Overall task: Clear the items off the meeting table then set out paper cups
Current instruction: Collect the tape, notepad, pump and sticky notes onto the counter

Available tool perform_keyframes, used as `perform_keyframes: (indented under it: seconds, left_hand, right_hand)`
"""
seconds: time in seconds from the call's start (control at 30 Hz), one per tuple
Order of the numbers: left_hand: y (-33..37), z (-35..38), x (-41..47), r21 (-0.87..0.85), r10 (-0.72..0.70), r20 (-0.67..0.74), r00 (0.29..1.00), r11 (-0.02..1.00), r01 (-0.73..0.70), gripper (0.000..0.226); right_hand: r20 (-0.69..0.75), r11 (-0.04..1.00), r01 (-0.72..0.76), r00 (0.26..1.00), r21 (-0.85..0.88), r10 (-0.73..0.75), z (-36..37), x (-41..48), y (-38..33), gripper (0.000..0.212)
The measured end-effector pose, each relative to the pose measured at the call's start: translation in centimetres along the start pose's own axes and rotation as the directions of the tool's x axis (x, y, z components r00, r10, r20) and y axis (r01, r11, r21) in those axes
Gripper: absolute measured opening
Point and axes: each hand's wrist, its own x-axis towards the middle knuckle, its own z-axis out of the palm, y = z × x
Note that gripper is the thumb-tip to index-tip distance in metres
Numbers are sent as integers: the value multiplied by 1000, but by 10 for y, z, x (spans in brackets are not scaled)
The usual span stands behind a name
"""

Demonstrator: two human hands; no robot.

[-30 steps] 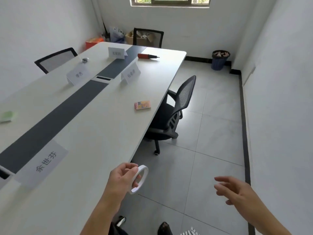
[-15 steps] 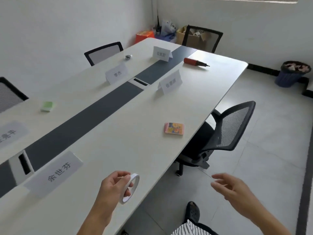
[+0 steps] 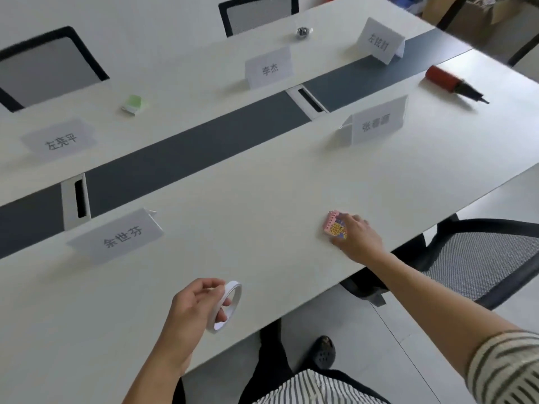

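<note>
A: Hands, quick.

B: Left hand [image 3: 192, 304], bottom centre, has its fingers curled round a white tape roll [image 3: 234, 290], held on edge just above the surface [image 3: 248, 199] near its front edge. Right hand [image 3: 357, 237], right of centre, has its fingers lying over a small pink spiral notepad [image 3: 332, 225], with the thumb at its near side. I can't tell whether the pinch has closed.

A: Is the notepad lifted?

B: No, it looks flat on the surface, close to the front edge.

A: How will it handle?

B: My guess is light, thin and a bit bendy, with a possibly slick cover. Lying flat, it gives nothing to hook. I'd put the thumb under the near long side and the fingers on top, or drag it to the edge first. Skip the wire coil side, at its upper left.

A: And the tape?

B: A light, stiff ring, and holding it by the rim looks secure.

A: What's left to clear?

B: A green pad [image 3: 134, 104] at upper left, a red hand pump [image 3: 449, 83] at upper right and a small metal object [image 3: 304, 32] at top centre. The name cards [image 3: 122, 237] are standing. No paper cups are in view.
</note>
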Motion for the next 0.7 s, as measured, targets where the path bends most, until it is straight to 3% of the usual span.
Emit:
perform_keyframes:
  seconds: [0.17,0.3,0.43,0.5,0.6,0.7]
  left_hand:
    - [-1,-13,19,-13,-64,-37,997,998,64,35]
    - [4,-20,37,-9,-94,-23,995,996,94,34]
    - [14,-24,55,10,-93,-2,996,996,93,33]
    - [22,-26,62,10,-75,21,997,997,75,33]
    - [39,-26,69,11,-33,63,997,999,32,34]
    - [56,-26,75,15,15,105,994,1000,-16,36]
  right_hand:
    - [92,983,-18,995,-184,35,23,49,1,80]
    - [-26,971,-13,1000,-239,7,44,56,3,66]
    - [-70,952,-48,997,-302,28,41,59,2,69]
    - [-58,972,-105,994,-211,95,36,58,-1,71]
    - [40,971,-219,976,92,216,28,48,-7,78]
    - [112,827,-266,964,495,242,12,27,-13,70]
